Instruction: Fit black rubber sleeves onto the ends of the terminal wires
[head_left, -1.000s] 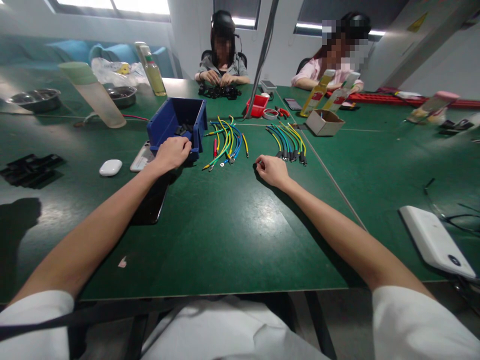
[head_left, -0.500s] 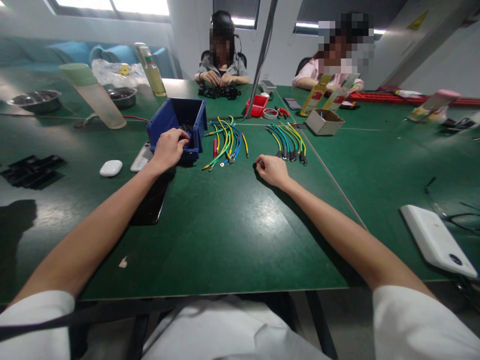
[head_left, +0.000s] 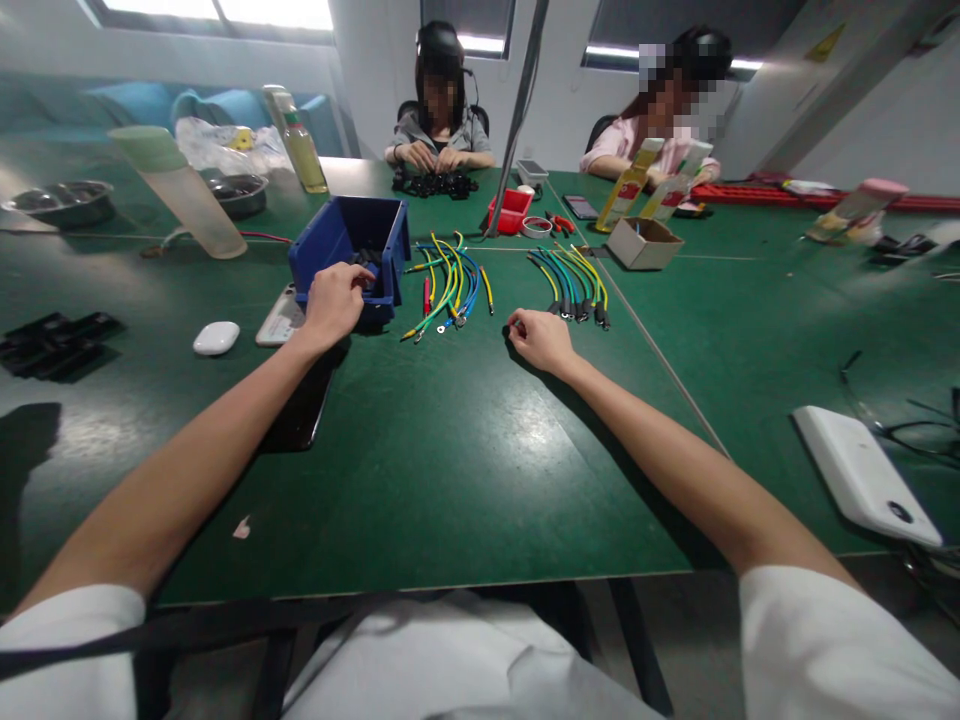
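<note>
**While one hand is dipped into the bin, the other is rested by the wires**

Where the fingertips of the left hand are bent over the front wall of the blue bin, they are lowered among the small black parts inside. Whether one of these is gripped cannot be told, since the tips are partly hidden. The bin is set left of the bench's middle, well back from the near edge.

The fingers of the right hand are curled into a loose fist, thumb pressed to forefinger. The fist is rested on the bench, and nothing can be made out inside it.

Between the two hands, just right of the bin, a loose heap of wires in yellow, green, blue and red is spread. A second lot of wires, laid side by side with dark ends, is placed just beyond the right hand, towards the far edge.

A phone is tucked against the bin's left side, and a white case is laid further left. A dark slab is partly covered by the left forearm. Near the right edge a white power bank is seen. A cardboard box and a red tray are set further back. At the far edge two other people are seated, with their hands kept on the bench.
</note>
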